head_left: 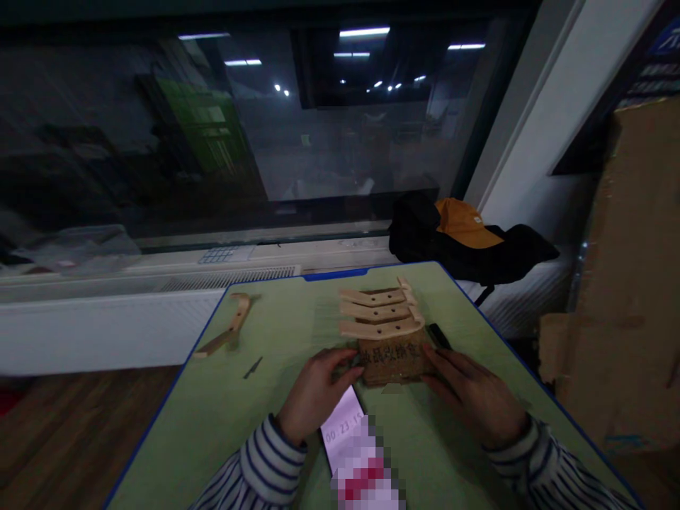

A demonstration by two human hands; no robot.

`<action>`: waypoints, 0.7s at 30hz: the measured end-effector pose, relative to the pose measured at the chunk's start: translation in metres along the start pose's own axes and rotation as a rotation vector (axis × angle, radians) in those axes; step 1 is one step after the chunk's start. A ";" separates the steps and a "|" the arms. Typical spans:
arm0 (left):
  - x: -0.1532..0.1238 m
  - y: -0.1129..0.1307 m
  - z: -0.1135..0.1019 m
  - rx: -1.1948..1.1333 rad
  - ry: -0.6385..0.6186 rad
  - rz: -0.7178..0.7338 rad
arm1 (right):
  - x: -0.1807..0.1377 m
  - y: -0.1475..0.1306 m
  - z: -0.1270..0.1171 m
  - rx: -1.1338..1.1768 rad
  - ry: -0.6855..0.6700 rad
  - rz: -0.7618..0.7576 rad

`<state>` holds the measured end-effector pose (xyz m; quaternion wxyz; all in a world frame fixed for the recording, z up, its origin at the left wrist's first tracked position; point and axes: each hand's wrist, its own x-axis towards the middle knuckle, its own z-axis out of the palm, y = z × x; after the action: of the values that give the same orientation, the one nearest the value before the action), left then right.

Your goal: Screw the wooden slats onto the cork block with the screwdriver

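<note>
A brown cardboard box (394,363) with dark characters on its near side stands on the green table (297,333). Three pale wooden strips (378,313) with small holes lie across its top. My left hand (317,393) rests on the table with its fingertips curled against the box's left near corner. My right hand (472,397) lies on the right side, fingers extended and touching the box's right near corner. Neither hand lifts anything. A lit phone (348,428) showing a timer lies between my wrists.
A bent wooden piece (228,333) and a thin dark sliver (253,367) lie at the table's left. A small black object (438,335) sits right of the box. A black bag with an orange cap (465,237) rests on the sill. Large cardboard (632,283) stands at right.
</note>
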<state>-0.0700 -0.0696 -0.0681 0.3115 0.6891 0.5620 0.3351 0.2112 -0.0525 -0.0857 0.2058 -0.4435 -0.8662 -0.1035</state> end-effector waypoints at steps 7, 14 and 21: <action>-0.024 0.003 -0.022 0.093 0.086 0.055 | 0.006 -0.002 -0.025 0.013 0.045 -0.048; -0.070 -0.005 -0.062 0.155 0.265 0.003 | 0.026 -0.027 -0.043 0.043 -0.064 -0.141; -0.102 -0.032 -0.106 0.268 0.599 -0.225 | 0.058 -0.059 -0.040 0.115 -0.074 -0.317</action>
<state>-0.1889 -0.1590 -0.0435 0.0744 0.5284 0.7401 0.4094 0.1438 -0.0597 -0.0243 0.1802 -0.2924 -0.9367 -0.0684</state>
